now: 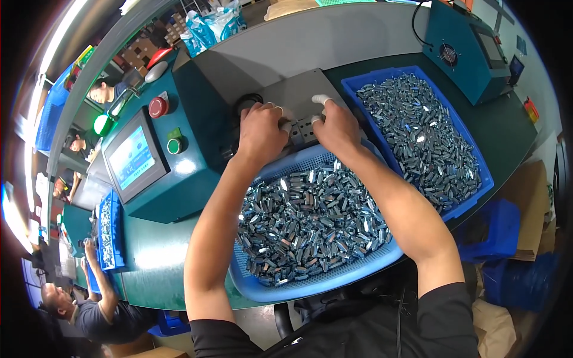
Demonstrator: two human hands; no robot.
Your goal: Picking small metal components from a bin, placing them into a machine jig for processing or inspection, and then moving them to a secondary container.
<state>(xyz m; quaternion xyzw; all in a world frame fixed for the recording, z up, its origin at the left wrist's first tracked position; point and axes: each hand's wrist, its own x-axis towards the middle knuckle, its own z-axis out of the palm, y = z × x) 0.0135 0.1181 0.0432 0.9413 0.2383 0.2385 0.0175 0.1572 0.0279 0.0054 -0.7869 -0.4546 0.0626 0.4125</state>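
My left hand (261, 132) is at the left side of a grey metal fixture (303, 126) with small holes. Its fingers are curled, and what they hold, if anything, is hidden. On the fixture's right side is my right hand (338, 126), its thumb and index finger apart with nothing visible between them. White finger cots cover some fingertips on both hands. Below my wrists a light blue perforated basket (322, 289) holds a heap of small shiny metal parts (316, 221). More such parts fill a blue tray (486, 173) beside my right forearm.
A teal machine (197, 149) with a lit screen (132, 156), a red button (158, 107) and a green button (173, 146) stands on the left. Another teal machine (459, 56) is at the back right. A grey panel (274, 51) borders the bench; co-workers sit farther left.
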